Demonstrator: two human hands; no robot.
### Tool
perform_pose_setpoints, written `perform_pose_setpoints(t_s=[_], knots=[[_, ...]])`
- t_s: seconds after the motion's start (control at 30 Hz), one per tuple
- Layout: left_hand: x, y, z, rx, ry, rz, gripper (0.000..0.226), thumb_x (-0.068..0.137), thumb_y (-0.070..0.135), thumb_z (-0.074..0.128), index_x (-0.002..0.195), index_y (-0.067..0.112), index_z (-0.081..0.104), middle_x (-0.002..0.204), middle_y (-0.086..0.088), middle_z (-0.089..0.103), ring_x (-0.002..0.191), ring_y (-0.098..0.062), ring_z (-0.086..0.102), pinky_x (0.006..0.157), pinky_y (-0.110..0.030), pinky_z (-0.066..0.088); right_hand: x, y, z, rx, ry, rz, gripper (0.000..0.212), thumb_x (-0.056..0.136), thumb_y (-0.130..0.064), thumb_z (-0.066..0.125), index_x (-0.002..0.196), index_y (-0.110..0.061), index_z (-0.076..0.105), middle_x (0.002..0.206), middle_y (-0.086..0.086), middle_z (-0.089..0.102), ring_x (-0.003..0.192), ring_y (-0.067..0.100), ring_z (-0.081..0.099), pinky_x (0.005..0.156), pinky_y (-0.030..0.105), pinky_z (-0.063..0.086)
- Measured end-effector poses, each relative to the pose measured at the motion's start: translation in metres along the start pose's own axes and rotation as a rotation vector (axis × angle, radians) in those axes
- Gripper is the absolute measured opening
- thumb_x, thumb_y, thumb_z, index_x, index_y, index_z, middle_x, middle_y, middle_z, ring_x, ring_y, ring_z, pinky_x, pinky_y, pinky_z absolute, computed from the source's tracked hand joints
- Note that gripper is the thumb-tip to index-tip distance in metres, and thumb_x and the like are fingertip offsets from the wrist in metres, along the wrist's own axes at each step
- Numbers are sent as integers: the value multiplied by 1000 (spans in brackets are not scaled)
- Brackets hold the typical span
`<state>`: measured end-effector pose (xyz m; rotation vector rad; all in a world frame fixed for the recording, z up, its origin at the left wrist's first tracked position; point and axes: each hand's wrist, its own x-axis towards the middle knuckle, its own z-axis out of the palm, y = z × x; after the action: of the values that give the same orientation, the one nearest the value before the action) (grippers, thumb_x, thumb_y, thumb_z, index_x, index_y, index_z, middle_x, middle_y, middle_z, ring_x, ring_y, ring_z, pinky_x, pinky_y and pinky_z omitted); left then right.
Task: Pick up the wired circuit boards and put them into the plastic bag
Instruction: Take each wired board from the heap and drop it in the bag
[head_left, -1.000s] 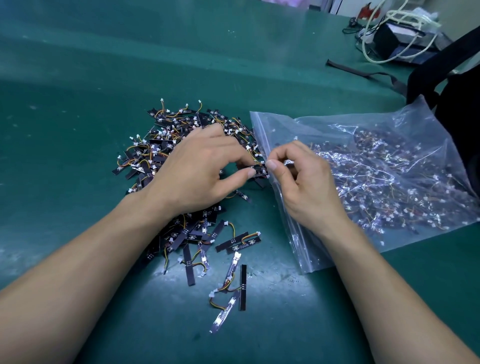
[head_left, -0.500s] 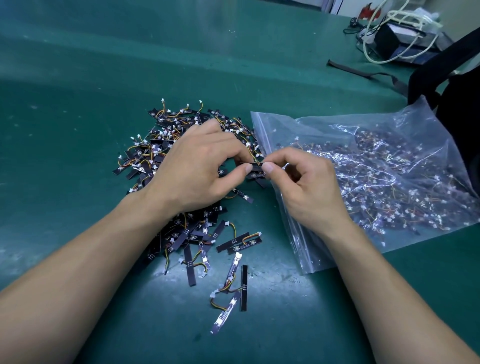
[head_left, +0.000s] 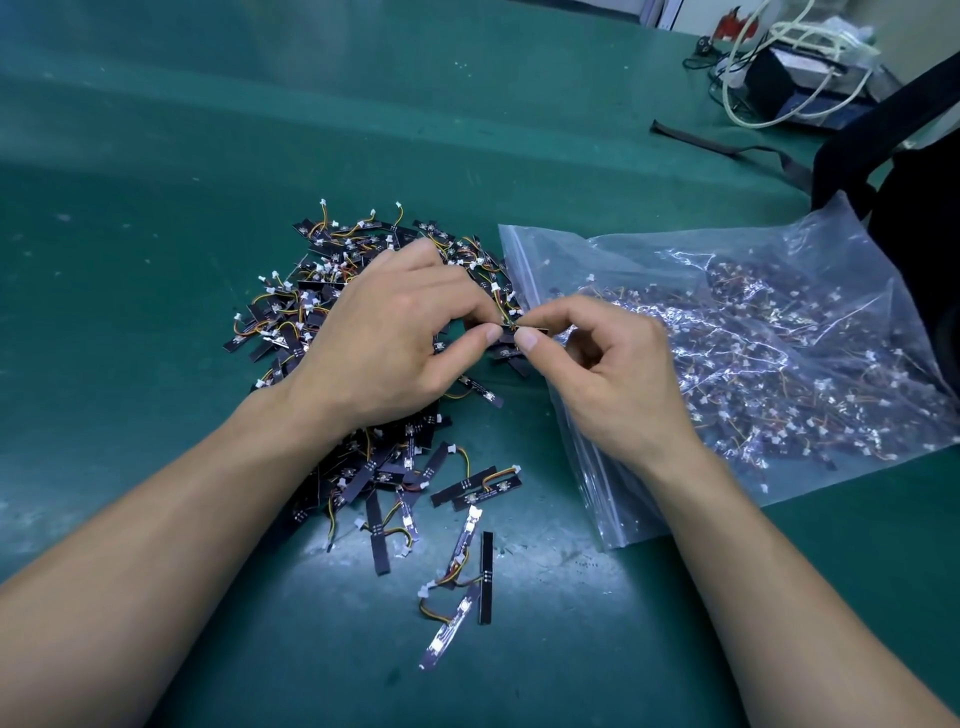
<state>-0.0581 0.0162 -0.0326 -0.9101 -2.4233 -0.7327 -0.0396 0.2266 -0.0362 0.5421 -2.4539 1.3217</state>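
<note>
Since a second earlier, the right hand (head_left: 613, 374) had edged a little leftward from the bag's mouth until its thumb nearly met the left thumb, while the pile and the bag lay where they were. Both hands now pinched one wired circuit board (head_left: 519, 328) between thumb and forefinger, holding it just above the green table mat (head_left: 156, 156), between the pile and the bag's zip edge. The left hand (head_left: 395, 332) hovered over the pile of boards (head_left: 332, 291), its other fingers curled; whether they held further boards could not be told. The zip-lock plastic bag (head_left: 613, 514) lay flat on the right, already holding a large mass of boards (head_left: 753, 364), and a few stray boards (head_left: 462, 571) lay nearer the person. The step in hand looked like a handover, or the freeing of a tangled lead, just before bagging. The next move would probably call for the left hand to let go so the right could slip the board through the opening, which looked nearly closed and might need lifting. Much of the pile remained unbagged.
</note>
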Motion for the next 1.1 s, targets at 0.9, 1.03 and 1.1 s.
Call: perform_pose_setpoints(t_s=[0.9, 1.03, 1.1], knots=[[-1, 3, -2, -18, -2, -30, 15, 93, 30, 66, 92, 17, 73, 83, 8, 68, 80, -19, 44, 74, -45, 46, 0, 1, -1, -33, 13, -20, 6, 91, -14, 71, 87, -16, 75, 73, -18, 63, 51, 5, 44, 55, 12, 33], [-1, 3, -2, -29, 3, -36, 14, 92, 30, 67, 91, 17, 73, 83, 8, 68, 79, -18, 44, 73, -45, 46, 0, 2, 0, -38, 13, -29, 5, 90, -15, 72, 87, -14, 76, 72, -19, 63, 51, 4, 45, 55, 12, 32], [-1, 2, -2, -19, 7, -37, 13, 92, 28, 67, 88, 17, 72, 81, 7, 67, 79, -19, 43, 72, -44, 45, 0, 2, 0, -41, 11, -29, 4, 89, -17, 73, 88, -16, 76, 66, -25, 59, 49, 5, 44, 54, 10, 30]])
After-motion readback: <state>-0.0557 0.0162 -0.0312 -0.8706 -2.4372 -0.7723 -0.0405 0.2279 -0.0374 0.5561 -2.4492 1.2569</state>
